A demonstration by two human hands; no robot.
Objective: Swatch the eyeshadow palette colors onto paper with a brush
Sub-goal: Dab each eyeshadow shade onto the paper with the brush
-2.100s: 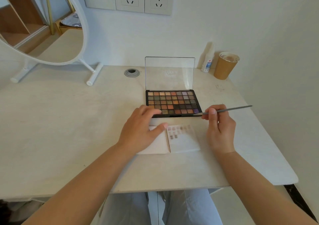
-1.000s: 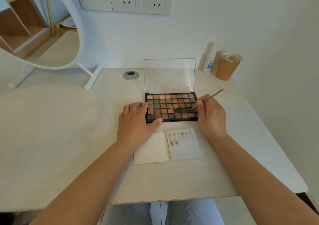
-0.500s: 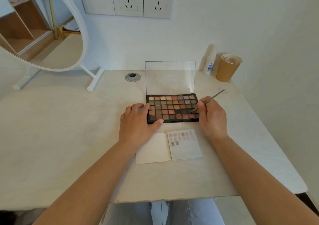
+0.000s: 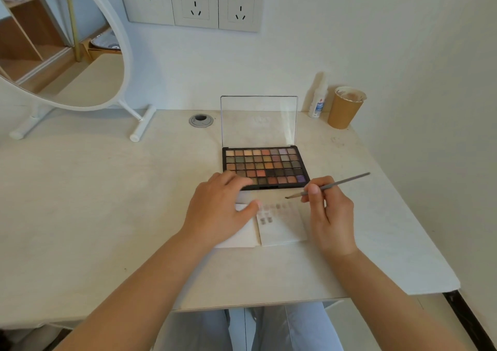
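- The eyeshadow palette (image 4: 265, 168) is the landmark: it lies open on the counter (image 4: 107, 202), its clear lid (image 4: 259, 120) standing upright at its far edge.
- Just in front of the palette lies the paper (image 4: 282, 225), an open white pad; its right page carries a row of faint swatches along the edge nearest the palette and the start of a second row under the left end of that row.
- The right hand (image 4: 332, 216) sits in front of the palette's right corner, thumb and fingers (image 4: 313, 190) pinched round the thin grey brush (image 4: 328, 186).
- The brush tip points left and hangs just above the top of the swatched page, between palette and paper; I cannot tell whether it touches the page.
- The left hand (image 4: 220, 210) lies flat with relaxed fingers, fingertips over the palette's near left corner and palm on the pad's left page, gripping nothing.
- The step in hand looks like carrying a loaded brush to the paper for the next swatch.
- The next move calls for lowering the tip onto a bare spot in the second row, beside the marks already there, and making a short, light stroke.
- The left hand should go on pressing the pad so the page does not slide under the stroke.
- Many pans look unswatched, so the task seems far from done.
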